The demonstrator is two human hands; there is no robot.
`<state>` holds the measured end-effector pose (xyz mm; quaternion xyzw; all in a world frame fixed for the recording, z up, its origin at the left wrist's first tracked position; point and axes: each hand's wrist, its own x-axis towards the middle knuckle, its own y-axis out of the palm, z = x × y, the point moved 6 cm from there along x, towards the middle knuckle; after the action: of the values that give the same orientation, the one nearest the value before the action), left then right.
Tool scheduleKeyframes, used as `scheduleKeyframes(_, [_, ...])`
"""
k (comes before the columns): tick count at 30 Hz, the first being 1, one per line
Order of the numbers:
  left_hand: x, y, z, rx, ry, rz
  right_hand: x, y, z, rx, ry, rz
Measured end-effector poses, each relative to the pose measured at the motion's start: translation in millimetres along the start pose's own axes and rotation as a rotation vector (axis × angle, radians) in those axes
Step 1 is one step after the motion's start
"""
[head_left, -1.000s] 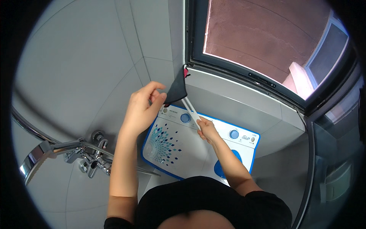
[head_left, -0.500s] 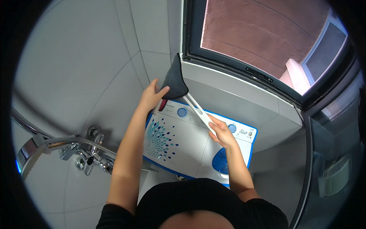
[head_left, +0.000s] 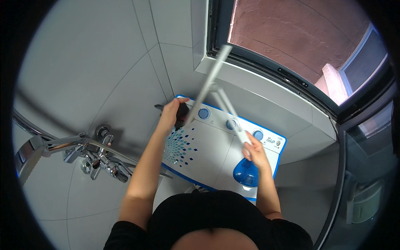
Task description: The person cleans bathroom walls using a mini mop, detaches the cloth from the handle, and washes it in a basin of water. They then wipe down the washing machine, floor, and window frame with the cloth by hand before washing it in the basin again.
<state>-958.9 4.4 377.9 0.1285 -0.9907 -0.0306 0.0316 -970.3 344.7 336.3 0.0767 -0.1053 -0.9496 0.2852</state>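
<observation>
A white T-shaped window wiper is raised over a twin-tub washing machine [head_left: 208, 154]. My right hand [head_left: 256, 153] is closed round the lower end of its white handle [head_left: 227, 106]. At the handle's far end, the long pale crossbar [head_left: 210, 79] slants from the window sill down toward my left hand, blurred by motion. My left hand [head_left: 168, 114] is closed on a dark cloth pad [head_left: 182, 113], bunched beside the bar's lower end. Whether pad and bar still touch there I cannot tell. A dark tip pokes out left of that hand.
Blue knobs [head_left: 203, 113] line the machine's back panel; a blue vented lid part [head_left: 246, 171] is at its right. A chrome shower mixer [head_left: 102, 156] and shower head [head_left: 31, 162] stick out from the left wall. Behind is a tiled ledge below an open window [head_left: 287, 75]; glass stands right.
The dark pad that covered the wiper's head has come off into my left hand, which is lower. The bare bar now shows. My right hand has moved slightly right and down.
</observation>
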Motion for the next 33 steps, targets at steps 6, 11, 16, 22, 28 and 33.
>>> scheduleKeyframes(6, [-50,12,-42,-0.115,-0.128,0.113,46,49,-27,-0.276,-0.126,0.518])
scheduleKeyframes(11, [-55,32,-52,0.099,-0.226,0.158,102,74,-58,-0.046,0.137,0.269])
scheduleKeyframes(16, [-69,37,-58,0.114,-0.314,0.196,132,173,-31,0.557,0.277,0.487])
scheduleKeyframes(22, [-85,6,-68,-0.033,-0.291,0.01,236,94,64,-0.432,-0.676,-0.333])
scheduleKeyframes(28, [-101,-1,-52,-0.01,-0.282,0.045,327,105,76,-1.583,-0.354,-0.452])
scheduleKeyframes(33, [-103,-4,-43,0.014,-0.319,0.072,365,122,17,-1.671,-0.414,-0.225])
